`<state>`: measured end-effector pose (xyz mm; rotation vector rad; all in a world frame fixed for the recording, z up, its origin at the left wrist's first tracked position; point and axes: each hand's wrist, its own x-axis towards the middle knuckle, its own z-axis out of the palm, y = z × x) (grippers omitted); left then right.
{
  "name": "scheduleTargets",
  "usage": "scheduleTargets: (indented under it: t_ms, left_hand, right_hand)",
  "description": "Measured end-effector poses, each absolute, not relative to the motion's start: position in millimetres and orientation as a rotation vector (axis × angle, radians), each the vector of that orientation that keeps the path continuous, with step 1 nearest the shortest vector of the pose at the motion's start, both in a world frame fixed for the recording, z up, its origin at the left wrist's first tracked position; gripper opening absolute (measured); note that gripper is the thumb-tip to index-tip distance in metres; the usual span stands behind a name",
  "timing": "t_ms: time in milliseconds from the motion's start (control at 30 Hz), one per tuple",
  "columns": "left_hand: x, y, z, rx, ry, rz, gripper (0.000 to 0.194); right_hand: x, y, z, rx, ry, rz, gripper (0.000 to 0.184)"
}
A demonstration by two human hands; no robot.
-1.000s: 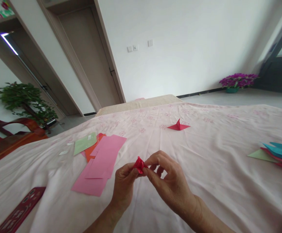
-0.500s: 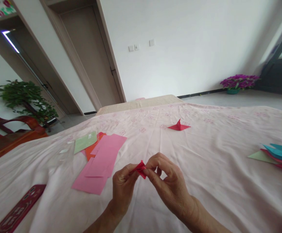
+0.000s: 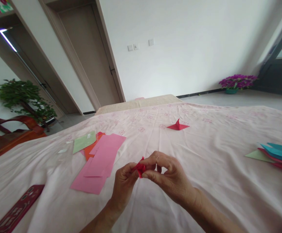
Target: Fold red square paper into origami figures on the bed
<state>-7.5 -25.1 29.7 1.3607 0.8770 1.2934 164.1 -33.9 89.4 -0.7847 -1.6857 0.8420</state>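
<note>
A small folded red paper is held up between both hands above the cloth. My left hand pinches its left side between thumb and fingers. At its right side, my right hand has thumb and forefinger closed on the edge, covering part of the folds. Farther off on the cloth lies another folded red paper piece, with a point standing up from its middle. To the left of my hands are overlapping pink paper sheets, with orange paper and light green paper behind.
A pale pink cloth with wrinkles covers the surface. Folded blue paper lies with red and green pieces at the right. A dark red flat case sits at the lower left. A wooden chair stands beyond the left edge.
The red paper has turned slightly between my fingers. My right thumb and forefinger have shifted their grip along its edge, and the thumb now sits lower. The other papers stay put.
</note>
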Motion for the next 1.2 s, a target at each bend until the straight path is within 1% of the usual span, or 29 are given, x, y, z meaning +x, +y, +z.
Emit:
scheduleTargets:
  t_ms: [167,367,567,767,900,1000,1100,1200]
  left_hand:
    - [-3,-25,31,1.193,0.766,1.207,0.022]
    - [1,-26,31,0.988,0.718,1.059,0.025]
    - [1,-26,32,1.006,0.761,1.042,0.029]
    - [-3,-25,39,1.057,0.803,1.001,0.027]
    - [-4,-25,41,1.056,0.824,0.968,0.024]
    - [-4,-26,42,1.045,0.815,0.992,0.026]
    - [-4,-26,45,1.052,0.805,1.023,0.03]
    - [-4,-27,48,1.07,0.826,1.04,0.023]
  right_hand:
    - [166,-31,90,-0.832,-1.659,0.94,0.01]
    - [163,-32,86,-0.994,-1.608,0.81,0.014]
    - [163,-33,87,-1.138,-1.672,0.754,0.011]
    - [167,-33,87,-1.078,-1.75,0.669,0.008]
    - [167,-33,85,-1.054,-1.782,0.569,0.01]
    - [164,-34,84,-1.039,-1.733,0.493,0.012]
    - [161,-34,83,-1.019,-1.665,0.509,0.015]
    - [161,-33,84,-1.0,-1.623,0.59,0.015]
